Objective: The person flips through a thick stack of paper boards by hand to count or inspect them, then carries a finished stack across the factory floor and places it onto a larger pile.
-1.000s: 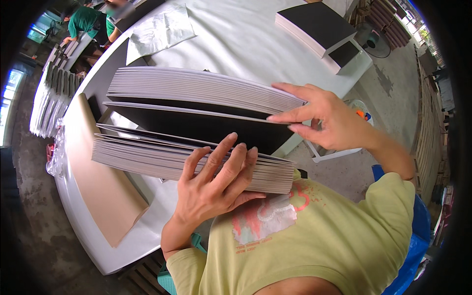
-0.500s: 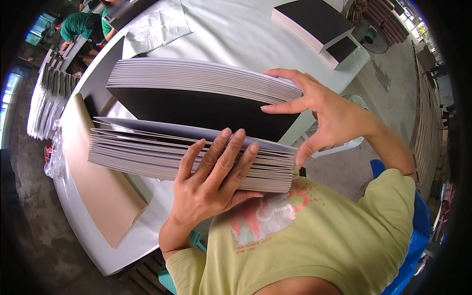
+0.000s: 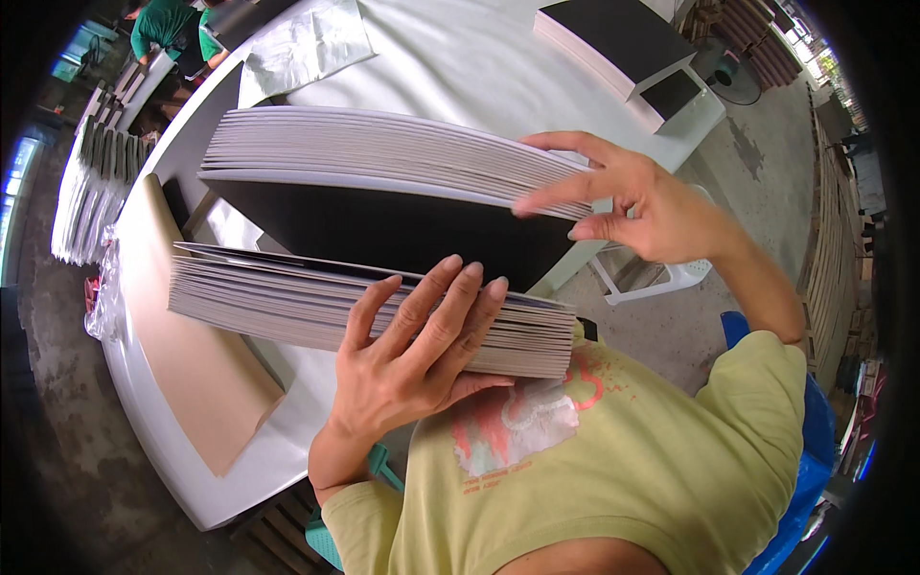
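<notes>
A thick near stack of thin boards (image 3: 355, 311), grey-white at the edges, stands on edge against my shirt. My left hand (image 3: 407, 350) grips it, fingers over its upper edges and thumb beneath. Beyond it leans a far stack of similar boards (image 3: 364, 144), its large black face (image 3: 383, 220) turned toward me. My right hand (image 3: 637, 201) is closed around the right end of this far stack, with one finger behind it and the thumb and another finger in front. A dark gap separates the two stacks, narrowing toward their lower edges.
White sheeting covers the table (image 3: 450, 48). A black-topped stack (image 3: 618, 43) lies at its far right, a clear plastic sheet (image 3: 307, 53) at the far left, brown paper (image 3: 187, 355) on the left. A white stool (image 3: 661, 278) and a fan (image 3: 733, 72) stand right. People in green work far left.
The front board of the near stack has gone over to the far stack. My right thumb has risen from the near stack's corner to the far one. My left hand keeps its place.
</notes>
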A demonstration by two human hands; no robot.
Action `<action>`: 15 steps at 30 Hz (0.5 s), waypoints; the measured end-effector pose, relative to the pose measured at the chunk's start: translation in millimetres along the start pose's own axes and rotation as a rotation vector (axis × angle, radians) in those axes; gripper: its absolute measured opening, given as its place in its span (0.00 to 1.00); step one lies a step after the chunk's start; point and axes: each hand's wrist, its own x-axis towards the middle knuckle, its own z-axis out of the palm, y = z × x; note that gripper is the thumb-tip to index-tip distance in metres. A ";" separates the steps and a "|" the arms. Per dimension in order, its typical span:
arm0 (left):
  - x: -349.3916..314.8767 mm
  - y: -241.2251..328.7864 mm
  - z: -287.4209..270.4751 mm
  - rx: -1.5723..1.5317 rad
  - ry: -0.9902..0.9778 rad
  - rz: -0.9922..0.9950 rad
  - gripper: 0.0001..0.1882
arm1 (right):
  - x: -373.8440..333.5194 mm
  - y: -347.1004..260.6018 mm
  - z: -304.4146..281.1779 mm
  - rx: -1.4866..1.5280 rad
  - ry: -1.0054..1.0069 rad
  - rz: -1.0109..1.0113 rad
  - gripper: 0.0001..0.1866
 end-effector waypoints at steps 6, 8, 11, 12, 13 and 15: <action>-0.7 0.3 -2.2 0.001 -0.022 -0.011 0.34 | -8.4 9.8 11.2 -0.339 0.092 -0.126 0.24; -1.3 1.1 -2.6 -0.003 -0.037 -0.019 0.34 | -8.9 2.4 11.3 -0.330 0.085 -0.126 0.32; -1.5 0.5 -0.5 -0.009 -0.045 -0.015 0.35 | -8.2 -0.7 10.4 -0.309 0.064 -0.082 0.40; -1.8 0.5 -1.3 -0.006 -0.044 -0.014 0.35 | -7.9 -1.7 10.1 -0.301 0.056 -0.065 0.42; -2.0 0.6 -2.1 0.002 -0.045 -0.011 0.35 | -7.6 -1.1 10.0 -0.303 0.059 -0.071 0.42; -1.9 0.4 -3.4 0.017 -0.043 -0.005 0.35 | -6.5 2.2 10.2 -0.308 0.066 -0.083 0.41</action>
